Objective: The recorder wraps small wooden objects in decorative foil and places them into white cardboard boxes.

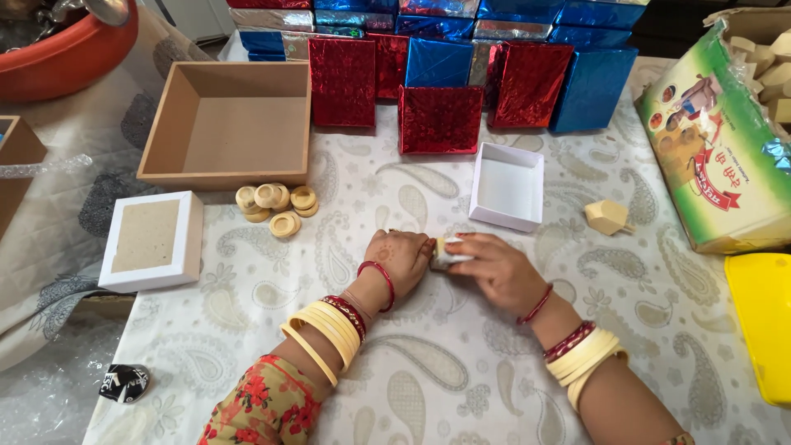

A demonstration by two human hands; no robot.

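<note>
Both hands closed on a small pale wrapped piece at the centre of the paisley-printed white tablecloth [461, 363]

The left hand [400, 257] and right hand [494, 268] pinch the small pale wrapped piece [447, 254] between fingertips from either side; it looks light and rigid, perhaps wood under clear film that may be slippery, so the short ends seem the best hold. At 1 o'clock the small white card box [507, 187] sits open with nothing inside; at 11 o'clock the large brown board tray [224, 124] holds nothing either, with cream wooden rings [276, 206] just beside it. At 3 o'clock the green printed carton [725, 140] holds pale wooden blocks
</note>
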